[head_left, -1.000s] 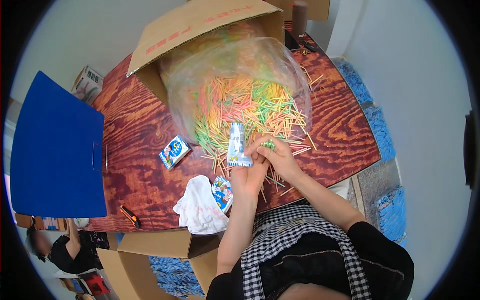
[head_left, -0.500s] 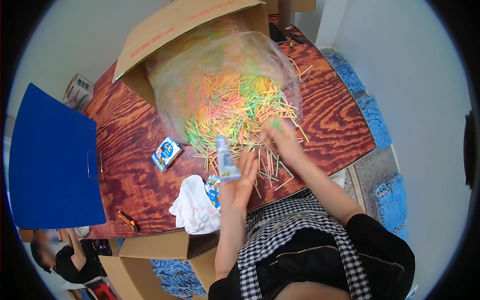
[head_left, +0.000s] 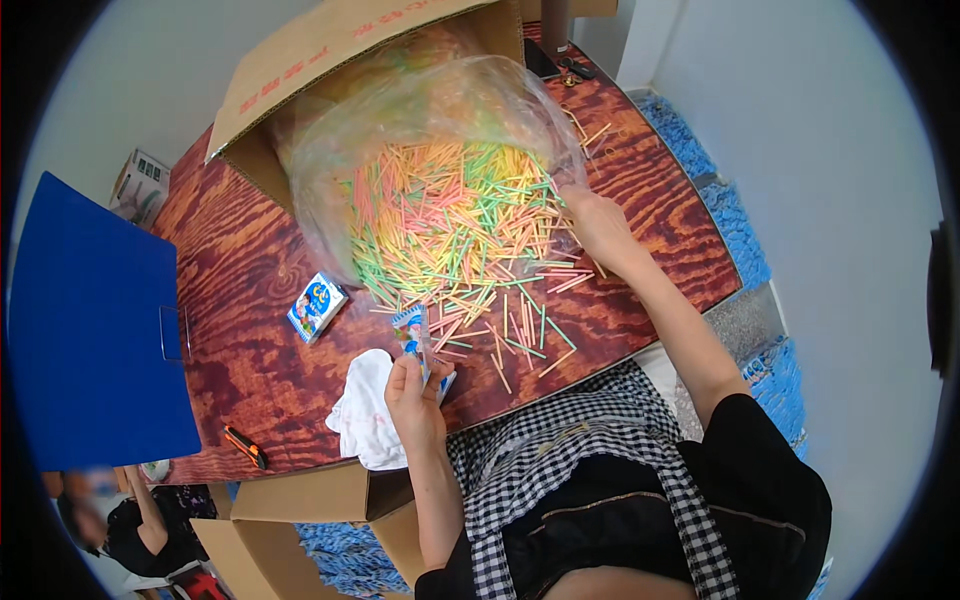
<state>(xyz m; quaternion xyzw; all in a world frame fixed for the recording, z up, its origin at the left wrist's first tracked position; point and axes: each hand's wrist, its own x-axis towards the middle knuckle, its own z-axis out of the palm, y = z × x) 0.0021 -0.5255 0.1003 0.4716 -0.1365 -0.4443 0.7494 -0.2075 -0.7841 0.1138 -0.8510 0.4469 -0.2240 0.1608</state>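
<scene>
My left hand (head_left: 416, 400) is closed around a small blue-and-white printed packet (head_left: 410, 328), held upright above the near edge of the sticks. My right hand (head_left: 598, 228) reaches to the right edge of a clear plastic bag (head_left: 318, 215). Its fingers are bent together among the sticks there, and the fingertips are hidden, so what they grip cannot be made out. Thin pink, yellow, green and orange candy sticks (head_left: 450, 220) fill the bag's mouth and spill onto the table. A blue-and-white small box (head_left: 317, 307) stands left of the heap.
The bag comes out of a tipped cardboard box (head_left: 262, 160). A white cloth (head_left: 368, 415) lies by my left forearm on the wood-grain table (head_left: 260, 375). Further left are an orange-black box cutter (head_left: 245, 447) and a blue panel (head_left: 105, 330). Another person (head_left: 130, 520) sits at lower left.
My left hand has drawn back left and closed its fingers around the packet, which lay against an open palm. My right hand has moved up and right to the bag's edge. The view has shifted slightly.
</scene>
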